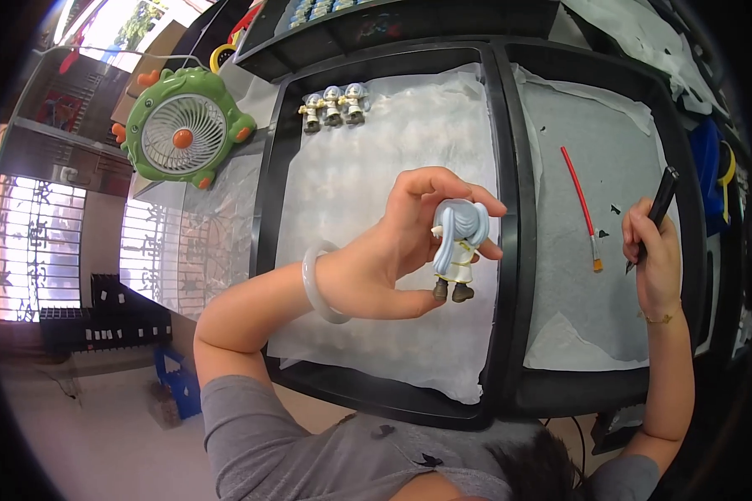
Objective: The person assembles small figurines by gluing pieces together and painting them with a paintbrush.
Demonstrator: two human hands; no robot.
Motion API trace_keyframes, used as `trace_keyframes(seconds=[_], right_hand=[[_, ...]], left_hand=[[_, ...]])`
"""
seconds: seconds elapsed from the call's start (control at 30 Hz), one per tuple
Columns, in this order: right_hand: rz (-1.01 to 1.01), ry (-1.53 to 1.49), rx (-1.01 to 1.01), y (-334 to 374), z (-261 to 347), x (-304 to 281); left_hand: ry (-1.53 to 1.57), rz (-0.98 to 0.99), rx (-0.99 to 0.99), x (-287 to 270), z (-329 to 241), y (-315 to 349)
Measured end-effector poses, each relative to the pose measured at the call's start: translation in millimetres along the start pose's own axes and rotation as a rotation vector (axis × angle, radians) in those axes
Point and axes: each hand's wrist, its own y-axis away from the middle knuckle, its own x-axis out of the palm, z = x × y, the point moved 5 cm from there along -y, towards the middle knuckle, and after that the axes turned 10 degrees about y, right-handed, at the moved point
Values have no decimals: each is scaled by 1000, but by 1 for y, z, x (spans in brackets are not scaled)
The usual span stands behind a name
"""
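My left hand [393, 242] holds a small figurine [458, 250] above the left tray, thumb under its feet and fingers round its head. The figurine has long pale-blue hair in two tails, a white outfit with gold trim and dark brown boots. Its back is toward me, and it is upright. Over the right tray, my right hand [656, 259] is closed round a slim black pen [664, 196], its thin tip pointing down to the left. A red-handled paintbrush [578, 192] lies beside that hand on the paper, among small black scraps.
Three similar figurines [332, 104] stand at the far left inside the paper-lined black left tray [503, 250]. The right tray [576, 392] adjoins it. Behind them, another black tray [376, 33] holds several blue-and-white items. A green fan [180, 125] stands at the left.
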Motion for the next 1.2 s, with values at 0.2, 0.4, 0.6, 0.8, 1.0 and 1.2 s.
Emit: trace_keyframes(seconds=[0.2,0.4,0.6,0.8,1.0,1.2], right_hand=[[-17,20,-10,0,-3,-1],[-9,26,-30,0,-2,-3],[-4,38,-52,-2,-2,-3],[9,50,-59,-2,-4,-3],[19,64,-62,-2,-3,-3],[11,73,-54,-3,-5,-3]], left_hand=[[-33,62,66,0,5,1],[-234,37,23,-5,8,4],[-213,-56,101,-8,13,5],[-484,-73,154,-9,7,5],[-771,-181,-13,-13,8,8],[-917,-239,-44,-14,5,8]])
